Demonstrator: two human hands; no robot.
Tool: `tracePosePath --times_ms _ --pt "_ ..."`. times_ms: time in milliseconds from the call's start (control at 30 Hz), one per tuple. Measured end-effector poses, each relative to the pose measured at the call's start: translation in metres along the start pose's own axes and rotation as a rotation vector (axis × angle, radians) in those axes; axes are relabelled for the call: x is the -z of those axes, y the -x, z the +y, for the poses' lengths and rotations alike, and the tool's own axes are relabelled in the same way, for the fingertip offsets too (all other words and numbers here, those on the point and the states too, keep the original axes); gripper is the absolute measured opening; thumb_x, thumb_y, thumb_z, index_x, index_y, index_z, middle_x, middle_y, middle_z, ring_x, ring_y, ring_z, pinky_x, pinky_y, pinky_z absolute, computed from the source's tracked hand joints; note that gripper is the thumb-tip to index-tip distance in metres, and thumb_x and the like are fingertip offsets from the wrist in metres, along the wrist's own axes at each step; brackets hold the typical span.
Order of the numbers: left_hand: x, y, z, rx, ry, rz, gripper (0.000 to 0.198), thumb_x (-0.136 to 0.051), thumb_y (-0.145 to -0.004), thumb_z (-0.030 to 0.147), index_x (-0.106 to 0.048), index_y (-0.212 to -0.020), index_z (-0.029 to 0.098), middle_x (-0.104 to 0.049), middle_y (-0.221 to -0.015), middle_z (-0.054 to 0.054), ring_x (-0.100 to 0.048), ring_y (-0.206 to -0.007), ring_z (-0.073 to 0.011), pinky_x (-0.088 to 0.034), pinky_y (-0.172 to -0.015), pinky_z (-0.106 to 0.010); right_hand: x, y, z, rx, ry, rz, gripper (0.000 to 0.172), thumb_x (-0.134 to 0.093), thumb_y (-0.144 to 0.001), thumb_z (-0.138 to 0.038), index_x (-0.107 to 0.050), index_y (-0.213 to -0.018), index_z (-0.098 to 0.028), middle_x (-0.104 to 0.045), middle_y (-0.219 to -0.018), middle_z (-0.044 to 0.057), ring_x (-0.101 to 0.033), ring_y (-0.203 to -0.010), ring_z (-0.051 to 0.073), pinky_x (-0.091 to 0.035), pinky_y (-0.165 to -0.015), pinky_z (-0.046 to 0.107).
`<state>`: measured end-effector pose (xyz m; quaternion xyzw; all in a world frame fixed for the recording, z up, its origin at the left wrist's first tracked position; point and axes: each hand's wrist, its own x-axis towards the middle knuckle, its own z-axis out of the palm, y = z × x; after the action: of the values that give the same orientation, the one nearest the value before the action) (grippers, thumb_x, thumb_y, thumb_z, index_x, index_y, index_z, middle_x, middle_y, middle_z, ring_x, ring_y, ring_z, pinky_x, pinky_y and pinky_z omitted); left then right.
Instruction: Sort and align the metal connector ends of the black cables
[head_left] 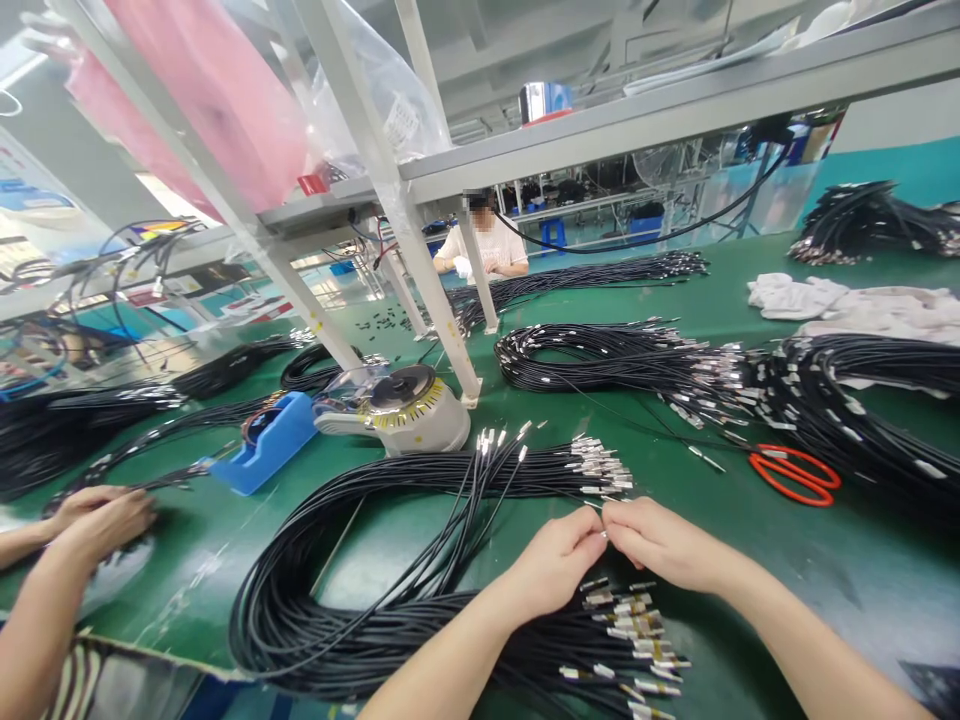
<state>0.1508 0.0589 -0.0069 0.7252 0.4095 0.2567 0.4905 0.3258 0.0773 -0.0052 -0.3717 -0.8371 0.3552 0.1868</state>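
Note:
My left hand (pixel 556 560) and my right hand (pixel 660 545) meet above a big coil of black cables (pixel 360 560) on the green table (pixel 750 540). Both hands are closed in a pinch on the metal-tipped end of one thin cable, fingertips touching. A fan of silver cable ends (pixel 600 470) lies just beyond my fingers. More metal-tipped ends (pixel 637 640) lie under my wrists.
Orange-handled scissors (pixel 799 475) lie to the right. A tape dispenser (pixel 409 405) and a blue holder (pixel 266 445) stand at the left of centre. Other cable bundles (pixel 615 360) cover the table. A neighbour's hands (pixel 97 520) work at the left; another person (pixel 487 245) sits far back.

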Motion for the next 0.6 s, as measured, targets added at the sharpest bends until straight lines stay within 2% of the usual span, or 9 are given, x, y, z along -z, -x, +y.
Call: tracePosePath --times_ms 233,433,600 --pt "0.0019 0.0006 -0.0002 0.030 0.048 -0.051 0.014 -0.043 -0.083 0.024 -0.048 -0.072 0.017 -0.042 -0.067 0.004 -0.037 -0.064 -0.0104 -0.034 -0.064 -0.022 -0.0022 0.0003 0.0036 0.045 0.038 0.010 0.025 -0.035 -0.082 -0.015 -0.033 -0.058 -0.019 -0.038 -0.056 -0.005 -0.036 -0.055 0.011 -0.030 -0.053 0.023" --pt "0.0042 0.0017 -0.0015 0.102 0.152 -0.134 0.014 -0.045 -0.082 0.028 -0.049 -0.077 0.016 -0.035 -0.061 0.006 -0.032 -0.052 -0.0070 -0.028 -0.050 -0.020 -0.0020 0.0006 0.0005 0.045 -0.026 -0.004 0.025 -0.034 -0.081 -0.020 -0.031 -0.057 -0.020 -0.034 -0.055 -0.005 -0.034 -0.053 0.011 -0.029 -0.051 0.023" --pt "0.0077 0.0016 -0.0019 0.143 0.286 -0.180 0.017 -0.049 -0.079 0.033 -0.045 -0.074 0.017 -0.033 -0.053 0.008 -0.029 -0.044 -0.0049 -0.024 -0.043 -0.019 -0.0017 -0.0008 -0.0018 0.059 -0.073 -0.026 0.027 -0.031 -0.083 -0.026 -0.029 -0.056 -0.020 -0.032 -0.054 -0.005 -0.032 -0.052 0.010 -0.031 -0.051 0.023"
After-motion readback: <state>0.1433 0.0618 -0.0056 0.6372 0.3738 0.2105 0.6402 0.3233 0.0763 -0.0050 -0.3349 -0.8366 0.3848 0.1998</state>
